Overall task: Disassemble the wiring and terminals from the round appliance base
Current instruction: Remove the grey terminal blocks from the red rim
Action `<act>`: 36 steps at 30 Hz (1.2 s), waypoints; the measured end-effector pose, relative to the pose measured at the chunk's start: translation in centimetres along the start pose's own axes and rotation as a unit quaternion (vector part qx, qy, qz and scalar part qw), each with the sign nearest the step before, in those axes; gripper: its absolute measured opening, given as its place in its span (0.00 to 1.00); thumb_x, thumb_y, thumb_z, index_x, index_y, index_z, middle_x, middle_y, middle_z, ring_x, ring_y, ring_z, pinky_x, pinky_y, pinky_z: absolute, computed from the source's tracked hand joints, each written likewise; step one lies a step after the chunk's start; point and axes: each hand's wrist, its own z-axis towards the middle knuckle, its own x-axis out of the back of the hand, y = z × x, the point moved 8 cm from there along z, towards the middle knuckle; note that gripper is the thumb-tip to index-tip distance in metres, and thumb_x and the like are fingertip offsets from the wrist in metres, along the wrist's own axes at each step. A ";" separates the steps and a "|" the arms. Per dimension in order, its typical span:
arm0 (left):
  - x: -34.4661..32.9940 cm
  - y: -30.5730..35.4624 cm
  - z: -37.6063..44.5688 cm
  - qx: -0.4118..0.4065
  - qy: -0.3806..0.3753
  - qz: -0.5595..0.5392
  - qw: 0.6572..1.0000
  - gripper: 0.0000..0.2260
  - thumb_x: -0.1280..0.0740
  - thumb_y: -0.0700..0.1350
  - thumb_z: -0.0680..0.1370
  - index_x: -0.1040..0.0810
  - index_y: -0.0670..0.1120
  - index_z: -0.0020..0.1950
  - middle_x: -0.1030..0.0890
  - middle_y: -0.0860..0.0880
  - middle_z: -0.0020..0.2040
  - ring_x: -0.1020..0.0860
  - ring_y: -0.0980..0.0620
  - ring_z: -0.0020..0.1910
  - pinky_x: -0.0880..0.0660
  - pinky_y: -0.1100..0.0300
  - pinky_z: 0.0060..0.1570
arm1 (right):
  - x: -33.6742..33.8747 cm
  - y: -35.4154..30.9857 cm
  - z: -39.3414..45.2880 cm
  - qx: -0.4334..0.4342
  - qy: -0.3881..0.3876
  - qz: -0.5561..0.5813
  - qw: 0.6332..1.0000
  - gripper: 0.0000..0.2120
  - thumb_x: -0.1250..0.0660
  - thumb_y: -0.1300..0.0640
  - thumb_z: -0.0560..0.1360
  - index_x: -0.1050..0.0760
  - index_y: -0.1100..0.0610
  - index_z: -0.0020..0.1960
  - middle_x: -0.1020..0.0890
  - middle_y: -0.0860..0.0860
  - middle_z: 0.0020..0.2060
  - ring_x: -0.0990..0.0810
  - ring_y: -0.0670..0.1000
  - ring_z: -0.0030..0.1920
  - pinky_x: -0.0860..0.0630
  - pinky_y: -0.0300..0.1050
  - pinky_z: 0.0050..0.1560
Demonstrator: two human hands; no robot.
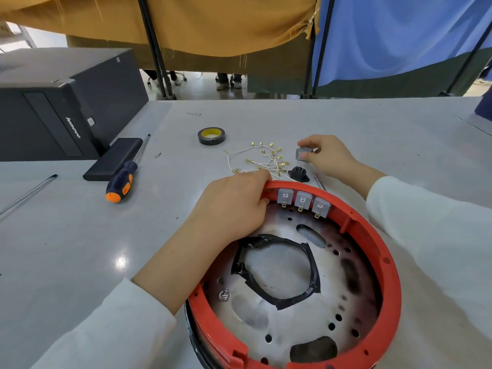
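The round appliance base (372,235), with a red plastic rim and a perforated metal floor, lies near me on the table. Three grey switches (302,200) with brass terminals sit in its far wall. My left hand (234,209) grips the rim just left of them. My right hand (326,153) pinches a loose grey switch (302,153) on the table beyond the base. A bundle of white wires with brass terminals (262,161) lies between the hands, next to a black power socket (298,173). A ring of black tape (311,265) lies on the base floor.
An orange-and-blue screwdriver (122,182), a black flat box (113,158) and a roll of black tape (211,135) lie to the left and behind. A black computer case (61,102) stands at far left. A metal rod (29,193) lies at the left edge.
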 end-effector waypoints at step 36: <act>0.3 0.1 -1.7 0.040 -0.073 -0.086 0.993 0.19 0.42 0.38 0.77 0.34 0.49 0.68 0.23 0.44 0.60 0.25 0.41 0.56 0.29 0.48 0.54 | -3.1 -10.7 -12.7 0.257 -0.122 -0.189 0.940 0.11 0.46 0.56 0.79 0.28 0.56 0.57 0.21 0.52 0.53 0.25 0.53 0.54 0.28 0.52 0.54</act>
